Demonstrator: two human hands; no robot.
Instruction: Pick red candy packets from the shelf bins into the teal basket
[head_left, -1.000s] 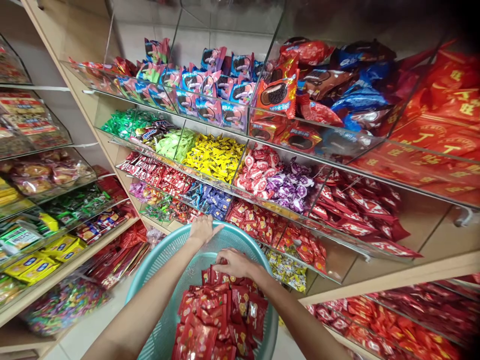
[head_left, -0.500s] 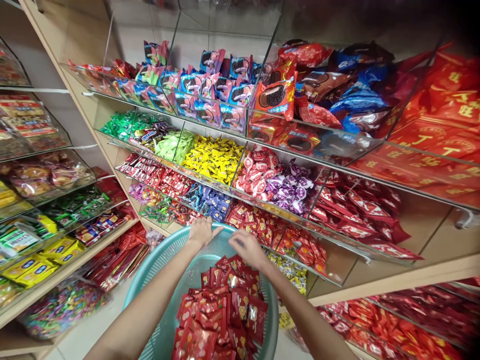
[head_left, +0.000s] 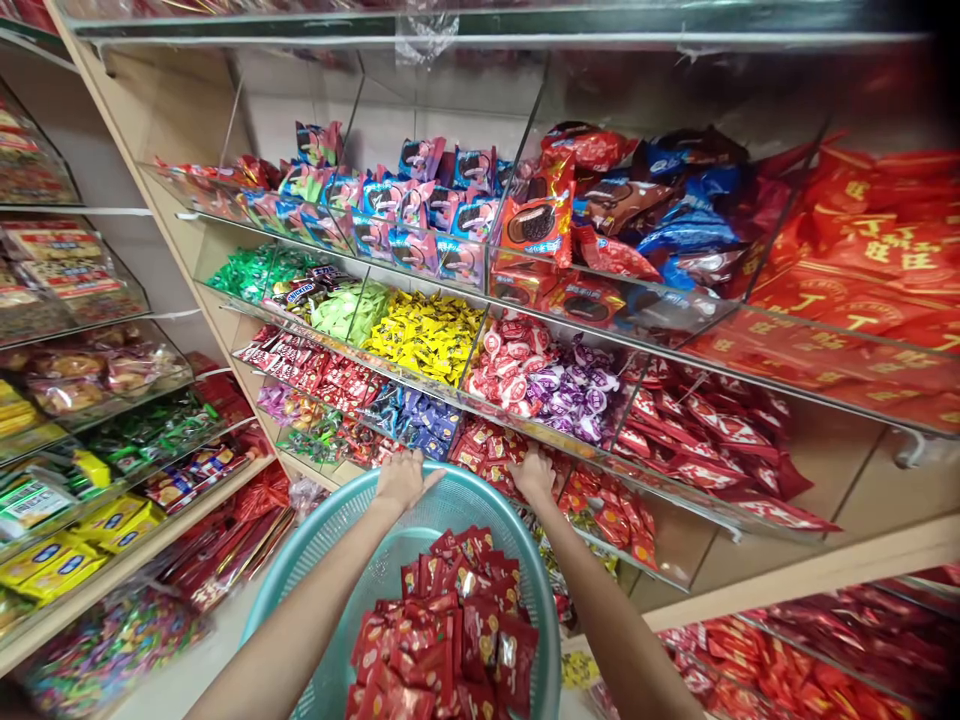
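A round turquoise plastic basket (head_left: 264, 590) stands tilted in front of me, with a heap of small red candy packets (head_left: 450, 630) inside. My left hand (head_left: 405, 480) is closed over its far rim, thumb lying along the edge. Beyond the rim, my right hand (head_left: 535, 474) reaches into a low shelf compartment of similar red packets (head_left: 487, 447). Its fingers are apart and touch the packets; the fingertips are partly hidden among them. No packet shows lifted in that hand.
Clear shelf fronts hang just above my right hand. Yellow-wrapped candies (head_left: 425, 335), purple-wrapped candies (head_left: 576, 388) and cookie packs (head_left: 536, 228) fill the upper compartments. More shelves with yellow packs (head_left: 56, 575) stand left. A bag of colourful candies (head_left: 112, 635) lies low on the left.
My right hand has moved from above the basket's rim forward and right into the red packets. My left hand keeps its hold on the rim. The view has tilted up slightly.
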